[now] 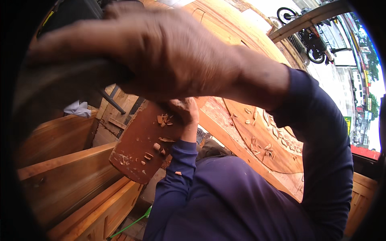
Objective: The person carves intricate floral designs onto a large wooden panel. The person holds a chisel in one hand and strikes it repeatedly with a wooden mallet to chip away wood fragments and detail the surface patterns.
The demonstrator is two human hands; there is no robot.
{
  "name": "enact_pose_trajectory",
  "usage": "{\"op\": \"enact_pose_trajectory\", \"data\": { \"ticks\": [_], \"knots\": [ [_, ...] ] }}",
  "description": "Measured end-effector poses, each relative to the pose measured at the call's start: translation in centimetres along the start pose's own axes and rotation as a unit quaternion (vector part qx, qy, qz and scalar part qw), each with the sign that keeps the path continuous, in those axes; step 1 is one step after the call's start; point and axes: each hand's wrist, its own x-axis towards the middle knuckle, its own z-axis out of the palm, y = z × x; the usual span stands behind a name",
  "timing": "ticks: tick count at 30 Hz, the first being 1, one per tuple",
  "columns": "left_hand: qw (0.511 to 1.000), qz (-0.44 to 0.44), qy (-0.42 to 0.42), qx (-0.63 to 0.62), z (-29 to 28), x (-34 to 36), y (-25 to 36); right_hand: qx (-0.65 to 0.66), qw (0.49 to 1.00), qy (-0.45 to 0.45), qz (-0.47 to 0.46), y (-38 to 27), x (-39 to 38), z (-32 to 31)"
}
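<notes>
A blurred right hand (173, 52) hides part of a carved panel (241, 134), left hand (186, 108) beside it; neither grip is clear. A motorcycle (313, 39) stands beyond the panel.

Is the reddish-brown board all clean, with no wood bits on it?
No, several wood shavings lie scattered on the reddish-brown board.

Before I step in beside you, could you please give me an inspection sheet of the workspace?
Surface: scuffed brown board beside the person's lap.
Job's things: wooden panel with carved leaves.
Clutter: wood chips scattered on the board and panel; pale cloth at left.
Hands: right hand raised near the camera, blurred, its grip unclear; left hand at the board's upper right, grip hidden.
Cables: nothing seen.
Surroundings: wooden planks at left; motorbike at upper right.
</notes>
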Motion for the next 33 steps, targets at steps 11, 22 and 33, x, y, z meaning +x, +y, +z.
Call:
{"op": "enact_pose_trajectory", "data": {
  "ticks": [11,22,33],
  "knots": [
    [0.998,-0.035,0.006,-0.058,1.5,-0.7,0.3,-0.123,0.992,-0.031,-0.023,-1.0,2.5,-0.7],
    [0.985,-0.087,0.019,-0.145,0.9,0.0,1.6,-0.233,0.940,-0.249,-0.005,-0.3,2.0,-0.8],
    [0.976,-0.088,-0.010,-0.197,2.0,-0.4,3.5,-0.310,0.884,-0.348,-0.027,2.0,-2.7,-2.4]
  ]
}}
